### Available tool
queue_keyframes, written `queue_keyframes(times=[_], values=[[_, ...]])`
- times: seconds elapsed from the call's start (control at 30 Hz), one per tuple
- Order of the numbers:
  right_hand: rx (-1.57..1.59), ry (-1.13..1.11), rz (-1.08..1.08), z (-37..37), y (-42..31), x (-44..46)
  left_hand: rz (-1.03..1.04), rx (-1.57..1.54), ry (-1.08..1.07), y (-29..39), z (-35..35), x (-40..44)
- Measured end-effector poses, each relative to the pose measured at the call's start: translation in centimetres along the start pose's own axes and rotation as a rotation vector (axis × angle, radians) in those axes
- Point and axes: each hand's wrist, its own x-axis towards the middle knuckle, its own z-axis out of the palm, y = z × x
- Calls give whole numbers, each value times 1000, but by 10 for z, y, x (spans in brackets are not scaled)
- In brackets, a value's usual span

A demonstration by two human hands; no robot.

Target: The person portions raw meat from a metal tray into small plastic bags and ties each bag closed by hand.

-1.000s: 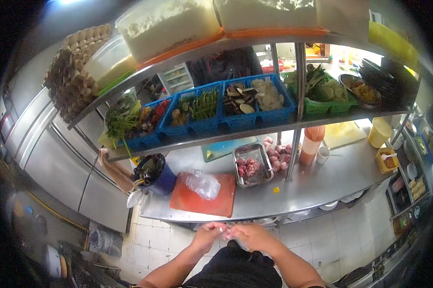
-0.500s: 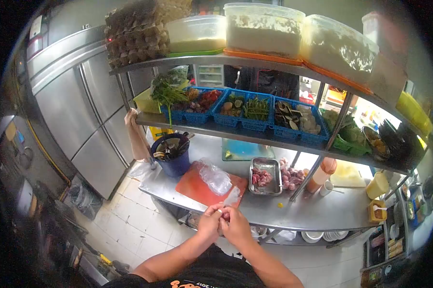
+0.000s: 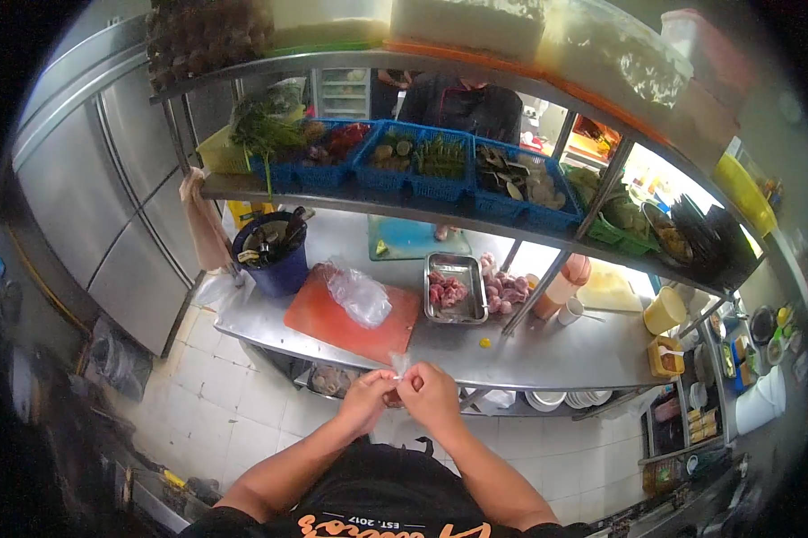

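In front of my body, both hands pinch the twisted neck of a small clear plastic bag (image 3: 399, 362). My left hand (image 3: 366, 402) is closed on it from the left, and my right hand (image 3: 429, 394) from the right. Something reddish, like meat, shows below the fingers, mostly hidden by them. Beyond my hands lies a red cutting board (image 3: 332, 321) with a crumpled heap of clear plastic bags (image 3: 359, 298) on it. A steel tray (image 3: 458, 312) to its right holds pieces of raw meat (image 3: 446, 290), and more raw meat (image 3: 506, 290) is piled beside the tray.
A blue bucket (image 3: 278, 267) of utensils stands at the counter's left. Behind is a blue-green cutting board (image 3: 404, 242). Above, a steel shelf (image 3: 332, 199) carries blue baskets (image 3: 440, 184) of vegetables. A person in dark clothing (image 3: 466, 112) stands beyond. Counter's edge (image 3: 350, 357) lies just past my hands.
My view has shifted, so the counter appears farther left and higher. My fingers have come together around the bag's neck, and its loose end now points up between them.
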Motion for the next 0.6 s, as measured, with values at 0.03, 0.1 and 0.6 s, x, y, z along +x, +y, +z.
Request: queue_keyframes(times=[0.03, 0.1, 0.6], values=[[40, -3, -26, 2, 3, -2, -3, 5, -12, 6, -1, -2], [118, -13, -87, 7, 6, -2, 1, 14, -35, 20, 0, -4], [130, -472, 148, 2, 10, 2, 108, 599, 372, 16, 2, -11]])
